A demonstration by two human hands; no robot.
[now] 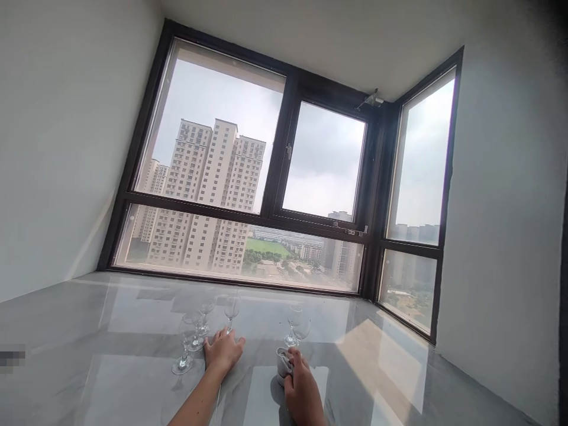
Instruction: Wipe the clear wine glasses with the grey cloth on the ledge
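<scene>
My left hand (224, 352) reaches over the glossy grey marble-look surface, its fingers spread and curving down. Just beyond its fingertips stands an upright clear wine glass (231, 307); its foot is hidden behind the hand, so any touch cannot be made out. My right hand (304, 387) is closed on a bunched grey cloth (284, 367). The cloth has a pale rounded edge at the top, and whether it wraps or fills a cup is unclear. Beyond the right hand stand two clear wine glasses, the nearer one (302, 326) partly hidden behind the hand.
Several more stemmed glasses (182, 349) stand left of my left hand. The marble-look surface (133, 367) reflects the light and runs to a dark-framed corner window (235, 281). Pale walls (497, 236) rise on both sides. A blurred patch (12, 358) is at the left edge.
</scene>
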